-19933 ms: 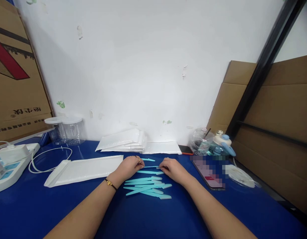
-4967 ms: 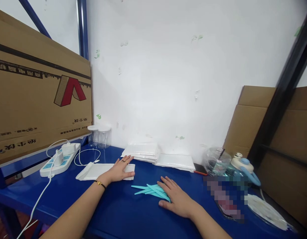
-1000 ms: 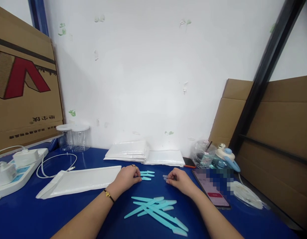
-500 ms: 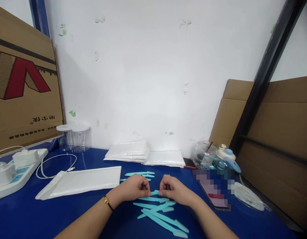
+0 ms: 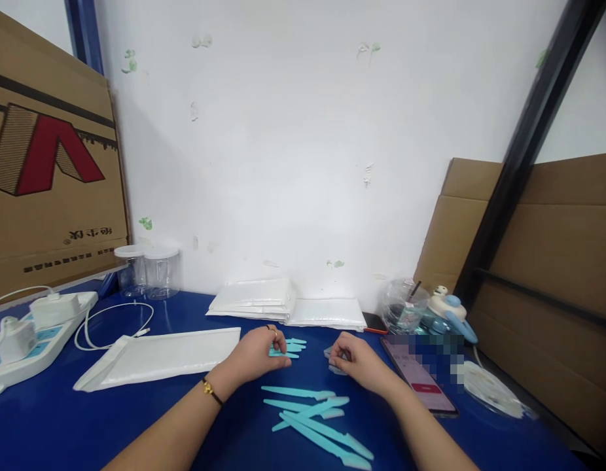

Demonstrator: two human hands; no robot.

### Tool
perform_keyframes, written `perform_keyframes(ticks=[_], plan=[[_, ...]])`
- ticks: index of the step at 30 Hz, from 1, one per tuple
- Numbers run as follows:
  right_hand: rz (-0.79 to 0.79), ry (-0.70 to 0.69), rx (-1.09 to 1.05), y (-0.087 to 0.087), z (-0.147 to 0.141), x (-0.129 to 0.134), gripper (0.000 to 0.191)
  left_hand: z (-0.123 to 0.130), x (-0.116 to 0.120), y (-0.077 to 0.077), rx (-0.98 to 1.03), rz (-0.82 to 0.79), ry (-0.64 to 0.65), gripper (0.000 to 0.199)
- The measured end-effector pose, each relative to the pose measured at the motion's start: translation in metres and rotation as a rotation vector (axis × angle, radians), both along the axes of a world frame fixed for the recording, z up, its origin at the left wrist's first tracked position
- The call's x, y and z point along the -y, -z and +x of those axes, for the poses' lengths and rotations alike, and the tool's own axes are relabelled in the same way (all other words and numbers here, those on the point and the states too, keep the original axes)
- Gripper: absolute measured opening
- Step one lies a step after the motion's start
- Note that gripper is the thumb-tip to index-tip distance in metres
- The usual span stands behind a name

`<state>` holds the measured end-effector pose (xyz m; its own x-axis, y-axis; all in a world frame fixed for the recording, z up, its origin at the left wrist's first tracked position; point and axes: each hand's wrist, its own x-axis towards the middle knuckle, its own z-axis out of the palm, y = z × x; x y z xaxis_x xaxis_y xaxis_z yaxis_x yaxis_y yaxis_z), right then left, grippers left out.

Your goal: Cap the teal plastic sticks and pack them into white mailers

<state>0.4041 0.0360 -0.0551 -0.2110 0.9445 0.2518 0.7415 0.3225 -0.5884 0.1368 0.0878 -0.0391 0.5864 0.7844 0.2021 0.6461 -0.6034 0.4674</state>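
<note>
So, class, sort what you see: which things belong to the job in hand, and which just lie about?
Probably in the job:
- left hand, beside some teal tools
- right hand, over translucent pieces
- crossed teal tools nearer the person

Seemingly lying about, untouched:
- phone
- lidded jars
- power strip
- white pouches (role unclear)

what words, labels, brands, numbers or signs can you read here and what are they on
"绝尘侠®", tentatively: upside down on the large brown cardboard box at left.
Red angular logo: same box, no certain letter.
Small line beneath: too small to read.
Text on the flat black-edged phone: too blurred to read.
</note>
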Motion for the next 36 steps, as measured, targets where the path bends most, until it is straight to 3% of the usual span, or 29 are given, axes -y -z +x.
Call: perform_keyframes(ticks=[3, 5, 8, 13, 20, 23, 25, 29, 32, 36], plan=[[-0.102, -0.101, -0.013, -0.005, -0.006, 0.009, 0.012, 0.008, 0.015, 0.001, -0.073, -0.058, 0.149, 0.028], [-0.184, -0.148, -0.016, -0.003, -0.009, 0.012, 0.015, 0.012, 0.020, 0.005, -0.125, -0.089, 0.157, 0.021], [-0.258, -0.190, -0.006, -0.001, -0.012, 0.012, 0.018, 0.016, 0.019, 0.011, -0.152, -0.135, 0.115, 0.013], [-0.150, -0.194, 0.018, -0.003, -0.014, 0.009, 0.015, 0.016, 0.013, 0.009, -0.104, -0.126, 0.062, 0.011], [-0.018, 0.054, 0.088, -0.004, 0.011, -0.001, 0.016, -0.009, -0.012, 0.004, -0.125, -0.028, -0.128, 0.010], [-0.060, 0.016, 0.047, -0.009, 0.016, 0.004, 0.016, -0.012, -0.015, 0.005, -0.099, -0.005, -0.179, 0.021], [-0.157, -0.109, 0.039, -0.012, 0.014, 0.010, 0.019, -0.008, -0.009, 0.004, -0.060, -0.020, -0.130, 0.025], [-0.312, -0.310, 0.090, -0.013, 0.006, 0.018, 0.024, 0.007, 0.012, 0.002, -0.040, -0.152, 0.103, 0.031], [-0.340, -0.309, 0.062, -0.010, 0.000, 0.016, 0.019, 0.016, 0.024, 0.004, -0.058, -0.188, 0.192, 0.033], [-0.245, -0.227, -0.038, -0.010, -0.005, 0.013, 0.015, 0.022, 0.026, 0.006, -0.071, -0.138, 0.234, 0.027]])
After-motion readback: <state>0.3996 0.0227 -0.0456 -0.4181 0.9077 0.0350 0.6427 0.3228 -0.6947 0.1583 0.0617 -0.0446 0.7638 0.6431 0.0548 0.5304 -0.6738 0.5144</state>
